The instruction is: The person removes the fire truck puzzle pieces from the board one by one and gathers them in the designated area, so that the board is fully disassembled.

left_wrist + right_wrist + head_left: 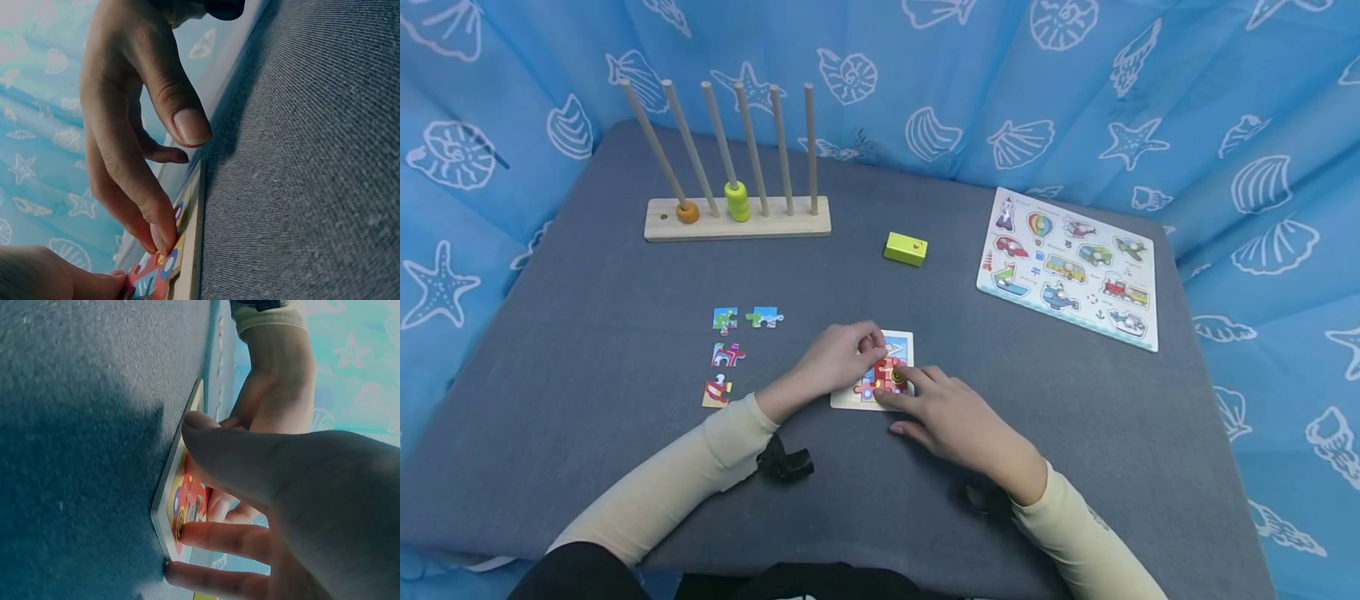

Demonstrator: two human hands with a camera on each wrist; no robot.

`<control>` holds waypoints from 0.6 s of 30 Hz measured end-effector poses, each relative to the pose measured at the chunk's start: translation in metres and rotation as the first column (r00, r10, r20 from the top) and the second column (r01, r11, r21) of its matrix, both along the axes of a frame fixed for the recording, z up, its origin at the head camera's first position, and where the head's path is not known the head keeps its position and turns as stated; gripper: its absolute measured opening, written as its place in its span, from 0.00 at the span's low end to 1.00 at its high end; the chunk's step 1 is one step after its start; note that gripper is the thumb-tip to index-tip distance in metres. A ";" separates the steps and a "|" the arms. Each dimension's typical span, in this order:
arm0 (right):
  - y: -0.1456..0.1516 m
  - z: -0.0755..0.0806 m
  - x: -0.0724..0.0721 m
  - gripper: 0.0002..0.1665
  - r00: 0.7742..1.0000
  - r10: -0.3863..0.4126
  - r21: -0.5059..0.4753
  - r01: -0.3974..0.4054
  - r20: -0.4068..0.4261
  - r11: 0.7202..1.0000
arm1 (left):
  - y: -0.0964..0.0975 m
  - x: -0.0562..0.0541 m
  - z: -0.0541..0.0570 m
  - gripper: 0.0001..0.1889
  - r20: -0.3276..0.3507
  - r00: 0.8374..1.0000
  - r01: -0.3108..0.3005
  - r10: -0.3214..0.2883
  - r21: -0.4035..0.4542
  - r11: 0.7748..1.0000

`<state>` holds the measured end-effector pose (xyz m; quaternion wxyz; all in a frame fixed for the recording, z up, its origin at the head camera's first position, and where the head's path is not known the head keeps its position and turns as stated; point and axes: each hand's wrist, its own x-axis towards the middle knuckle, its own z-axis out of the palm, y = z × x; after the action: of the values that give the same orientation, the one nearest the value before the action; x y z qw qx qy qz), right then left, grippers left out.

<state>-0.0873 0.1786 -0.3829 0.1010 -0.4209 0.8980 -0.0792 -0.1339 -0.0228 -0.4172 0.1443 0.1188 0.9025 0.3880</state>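
Observation:
Near the middle of the table lies a small pale-framed jigsaw puzzle [842, 402], partly filled with red, yellow and blue pieces. Over its upper left part is my left hand [838, 358], fingers curled, thumb and index finger close together, pinching a puzzle piece that they mostly hide. My right hand [962, 417] comes from the right, its fingertips touching the red pieces [190, 497] in the frame. In the right wrist view its thumb [219, 440] stays apart over the near edge. The left hand [56, 275] meets the red piece in the left wrist view.
Loose jigsaw pieces [727, 355], several of them, lie left of the frame. Farther back stand a wooden peg rack [655, 221] with orange and green beads, and a yellow-green block [906, 248]. A vehicle peg board [1048, 279] lies at the back right. Patterned curtain [925, 92] surrounds the table.

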 end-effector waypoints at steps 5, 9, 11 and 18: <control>-0.003 -0.002 0.003 0.24 0.999 -0.039 0.024 0.039 -0.004 0.999 | 0.001 0.000 -0.001 0.08 0.017 0.999 -0.038 0.038 0.006 0.999; -0.006 -0.004 0.005 0.25 0.999 -0.048 0.023 0.049 -0.023 0.999 | 0.003 0.000 -0.002 0.10 0.019 0.997 -0.074 0.074 0.002 0.997; -0.007 -0.005 0.005 0.25 0.998 -0.050 0.023 0.051 -0.034 0.998 | 0.003 0.000 -0.003 0.10 0.015 0.996 -0.092 0.092 0.012 0.996; -0.008 -0.007 0.007 0.24 0.997 -0.060 0.029 0.061 -0.047 0.998 | -0.001 -0.001 -0.004 0.07 0.032 0.992 -0.125 0.122 0.094 0.988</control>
<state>-0.0805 0.1710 -0.3904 0.0842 -0.3938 0.9134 -0.0590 -0.1351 -0.0237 -0.4214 0.1260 0.0644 0.8865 0.4405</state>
